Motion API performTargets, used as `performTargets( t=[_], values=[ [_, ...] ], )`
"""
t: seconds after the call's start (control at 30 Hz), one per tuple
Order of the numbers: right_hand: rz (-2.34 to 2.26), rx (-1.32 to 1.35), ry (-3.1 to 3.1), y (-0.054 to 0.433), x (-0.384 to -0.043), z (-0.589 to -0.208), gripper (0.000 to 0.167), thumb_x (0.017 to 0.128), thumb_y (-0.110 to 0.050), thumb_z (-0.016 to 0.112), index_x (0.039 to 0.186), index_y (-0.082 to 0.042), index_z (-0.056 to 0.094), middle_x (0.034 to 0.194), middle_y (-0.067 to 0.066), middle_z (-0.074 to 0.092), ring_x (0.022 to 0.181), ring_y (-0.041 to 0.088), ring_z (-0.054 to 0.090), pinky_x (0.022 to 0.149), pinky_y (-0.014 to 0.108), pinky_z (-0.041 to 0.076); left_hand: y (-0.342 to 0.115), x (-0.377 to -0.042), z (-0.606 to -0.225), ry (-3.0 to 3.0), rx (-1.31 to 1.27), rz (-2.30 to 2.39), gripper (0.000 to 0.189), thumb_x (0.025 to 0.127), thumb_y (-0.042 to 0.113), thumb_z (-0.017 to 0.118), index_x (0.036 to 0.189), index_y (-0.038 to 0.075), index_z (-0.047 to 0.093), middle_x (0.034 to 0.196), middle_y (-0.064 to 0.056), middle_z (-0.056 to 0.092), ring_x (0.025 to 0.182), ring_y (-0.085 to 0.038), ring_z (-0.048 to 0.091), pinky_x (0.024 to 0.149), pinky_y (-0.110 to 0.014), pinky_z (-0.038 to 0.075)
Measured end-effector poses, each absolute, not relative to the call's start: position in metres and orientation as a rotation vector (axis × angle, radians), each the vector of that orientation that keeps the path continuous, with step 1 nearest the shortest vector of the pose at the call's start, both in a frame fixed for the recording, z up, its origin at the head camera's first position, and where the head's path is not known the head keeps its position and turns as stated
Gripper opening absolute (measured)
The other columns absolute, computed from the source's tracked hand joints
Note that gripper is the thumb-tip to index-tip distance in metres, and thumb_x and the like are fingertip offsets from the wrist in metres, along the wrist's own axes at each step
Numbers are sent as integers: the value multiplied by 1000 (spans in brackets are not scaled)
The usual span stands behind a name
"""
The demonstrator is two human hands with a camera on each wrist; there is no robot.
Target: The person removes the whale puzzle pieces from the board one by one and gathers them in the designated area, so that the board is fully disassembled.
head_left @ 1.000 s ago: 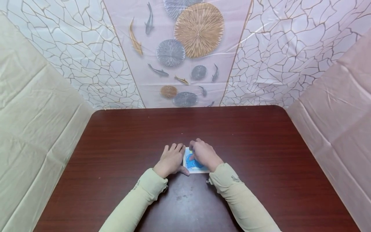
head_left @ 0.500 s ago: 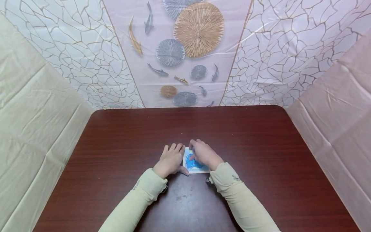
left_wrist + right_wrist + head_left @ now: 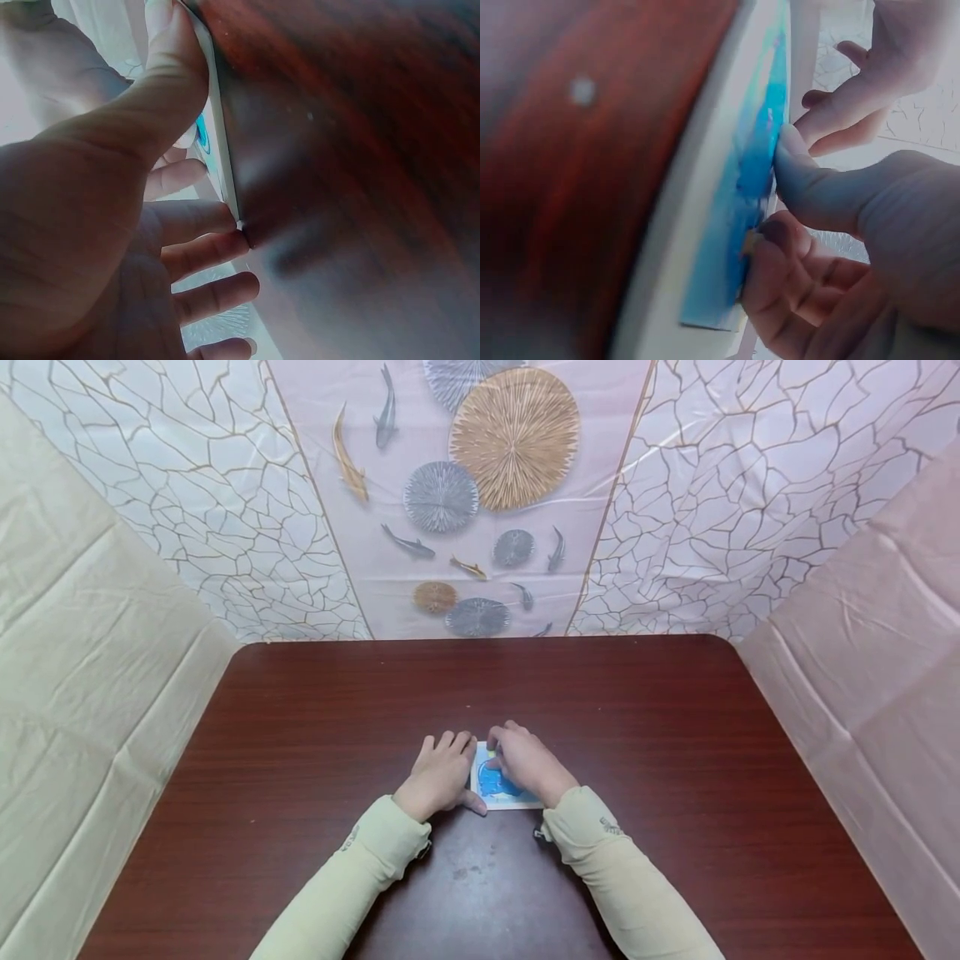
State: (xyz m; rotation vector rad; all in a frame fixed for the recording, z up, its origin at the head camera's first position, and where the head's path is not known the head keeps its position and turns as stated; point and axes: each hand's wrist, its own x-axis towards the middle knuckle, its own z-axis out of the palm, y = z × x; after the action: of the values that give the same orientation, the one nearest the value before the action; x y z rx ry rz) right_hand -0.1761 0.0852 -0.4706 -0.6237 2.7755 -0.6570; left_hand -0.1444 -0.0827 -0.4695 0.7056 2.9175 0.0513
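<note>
A small flat picture puzzle board (image 3: 508,803), with a pale border and a blue picture, lies on the table. My left hand (image 3: 438,777) holds its left side, thumb at the near corner and index finger at the far corner. In the left wrist view the other fingers (image 3: 217,296) are spread beyond the board. My right hand (image 3: 528,764) covers the board's right part. In the right wrist view its thumb (image 3: 799,157) rests on the blue picture, while curled fingers (image 3: 765,274) sit at a small puzzle piece (image 3: 748,241) with a tan edge, mostly hidden beneath them.
The dark reddish-brown table (image 3: 337,693) extends around the board on all sides. Behind it hangs a patterned cloth backdrop (image 3: 480,485). Plain pale cloth walls (image 3: 97,735) flank the table left and right.
Both hands and the board stay almost in place. Only a slight shift of the whole head view shows.
</note>
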Motion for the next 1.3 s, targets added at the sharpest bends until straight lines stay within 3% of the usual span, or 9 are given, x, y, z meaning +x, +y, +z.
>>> performTargets(
  t=[0.33,0.93,1.3],
  values=[
    [-778,-665,2842,88,-172,-478,20,85,-20,76,100,-8,74,86,3,55,75,18,57,72,33,51,-86,-145,-470,2907,720,38,107,61,74,72,141,7,49,140,-7,46,119,-29,41,92,-45,35],
    [-701,-501,2718,80,-176,-472,24,87,-14,73,107,-11,60,98,5,53,87,20,56,80,34,52,-86,-144,-472,2894,700,51,107,62,73,72,143,8,46,141,-6,45,120,-29,41,93,-46,35],
    [-708,-468,2716,82,-182,-471,24,87,-15,73,107,-13,59,98,4,50,83,20,53,75,32,50,-85,-149,-471,2886,679,41,110,62,76,69,144,7,45,141,-6,45,119,-28,41,93,-46,34]
  ],
)
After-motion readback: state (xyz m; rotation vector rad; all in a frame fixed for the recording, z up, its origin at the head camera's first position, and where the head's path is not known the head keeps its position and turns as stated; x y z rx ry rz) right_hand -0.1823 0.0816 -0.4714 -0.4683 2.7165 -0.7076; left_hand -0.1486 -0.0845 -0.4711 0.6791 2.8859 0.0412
